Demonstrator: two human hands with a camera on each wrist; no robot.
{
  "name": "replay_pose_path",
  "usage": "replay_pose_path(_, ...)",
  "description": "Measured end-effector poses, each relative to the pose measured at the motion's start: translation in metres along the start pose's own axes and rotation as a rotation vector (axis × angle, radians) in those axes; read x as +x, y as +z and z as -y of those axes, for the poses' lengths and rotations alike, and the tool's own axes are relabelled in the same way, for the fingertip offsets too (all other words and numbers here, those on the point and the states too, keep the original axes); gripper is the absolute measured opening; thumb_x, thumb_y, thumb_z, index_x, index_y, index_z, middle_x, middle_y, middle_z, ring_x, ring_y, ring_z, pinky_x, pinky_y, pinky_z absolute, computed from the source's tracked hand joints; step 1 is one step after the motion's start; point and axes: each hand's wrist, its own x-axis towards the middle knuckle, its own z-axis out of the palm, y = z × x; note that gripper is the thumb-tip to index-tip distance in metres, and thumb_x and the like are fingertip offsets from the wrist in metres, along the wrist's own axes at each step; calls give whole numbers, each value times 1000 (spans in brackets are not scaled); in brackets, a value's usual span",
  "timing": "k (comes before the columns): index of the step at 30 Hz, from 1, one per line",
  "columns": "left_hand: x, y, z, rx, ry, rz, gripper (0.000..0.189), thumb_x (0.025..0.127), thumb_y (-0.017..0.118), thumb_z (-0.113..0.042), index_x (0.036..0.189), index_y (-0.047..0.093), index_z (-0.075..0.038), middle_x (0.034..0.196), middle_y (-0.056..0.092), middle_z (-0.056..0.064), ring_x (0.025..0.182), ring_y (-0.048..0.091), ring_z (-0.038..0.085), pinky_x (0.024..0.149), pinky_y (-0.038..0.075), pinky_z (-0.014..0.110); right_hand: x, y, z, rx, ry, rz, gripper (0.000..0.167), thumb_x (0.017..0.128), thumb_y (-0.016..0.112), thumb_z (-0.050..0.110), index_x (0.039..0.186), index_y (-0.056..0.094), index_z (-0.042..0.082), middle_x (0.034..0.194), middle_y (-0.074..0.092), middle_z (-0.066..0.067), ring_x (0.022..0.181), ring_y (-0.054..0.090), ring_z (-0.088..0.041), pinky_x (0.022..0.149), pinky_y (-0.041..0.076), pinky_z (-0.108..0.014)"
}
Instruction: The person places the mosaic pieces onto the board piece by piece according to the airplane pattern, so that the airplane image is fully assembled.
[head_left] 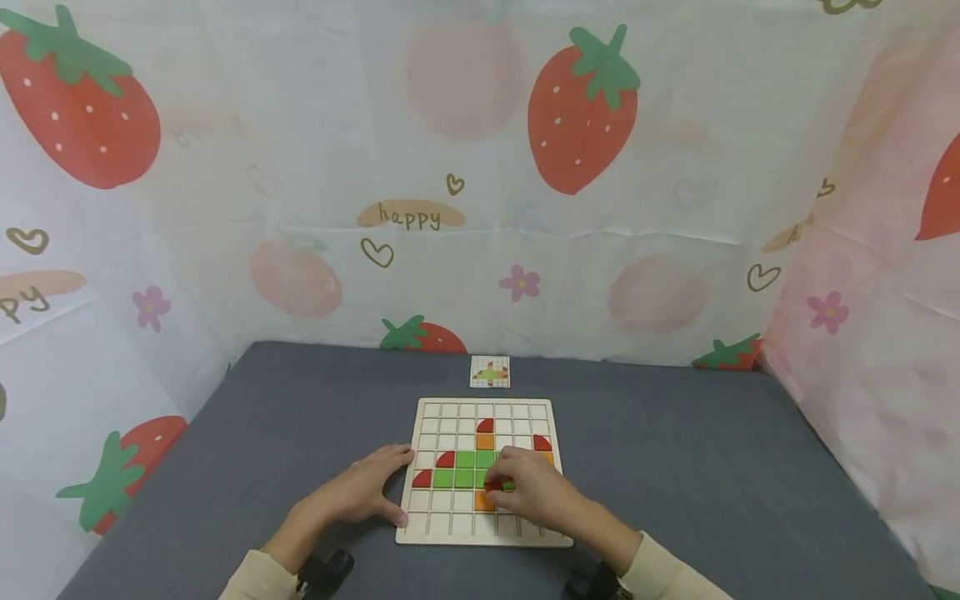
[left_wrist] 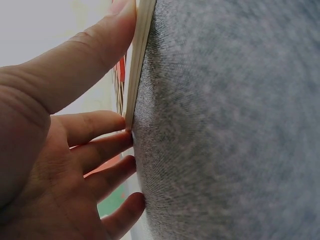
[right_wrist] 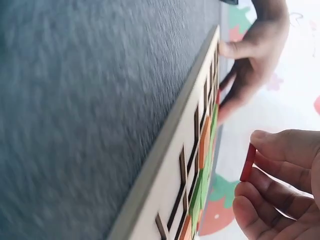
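A wooden grid board (head_left: 441, 524) lies on the table, with green square tiles (head_left: 465, 459) in its middle cells. Orange tiles (head_left: 485, 442) and red quarter-round tiles (head_left: 422, 478) sit around the green ones. My left hand (head_left: 360, 485) is spread at the board's left side, thumb (left_wrist: 100, 52) and fingertips touching the edge. Over the middle right of the grid, my right hand (head_left: 538, 490) pinches a thin red tile (right_wrist: 248, 162) between thumb and fingers. In the right wrist view this tile is edge-on, held above the board. The right hand hides some cells beneath it.
Behind the board lies a small pattern card (head_left: 491, 362) showing a coloured figure on a grid. A dark grey cloth (head_left: 675, 467) covers the table. Strawberry-print curtains (head_left: 480, 292) stand at the back and both sides.
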Motion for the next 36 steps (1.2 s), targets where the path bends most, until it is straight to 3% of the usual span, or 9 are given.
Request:
replay_pose_path(17, 1, 0, -1, 0, -1, -5, 96, 65, 88, -30, 143, 43, 4, 151, 40, 21, 143, 31, 42, 110, 28, 65, -3, 19, 8, -190, -127, 68, 5, 80, 77, 12, 84, 75, 11, 78, 61, 5, 71, 47, 2, 65, 44, -11)
replay_pose_path(36, 0, -1, -3, -13, 1, -8, 94, 66, 88, -28, 143, 44, 4, 152, 40, 20, 144, 30, 42, 109, 27, 66, -4, 23, 8, -241, -113, 95, 8, 78, 80, 13, 85, 76, 12, 79, 60, 7, 69, 44, 2, 64, 43, -11)
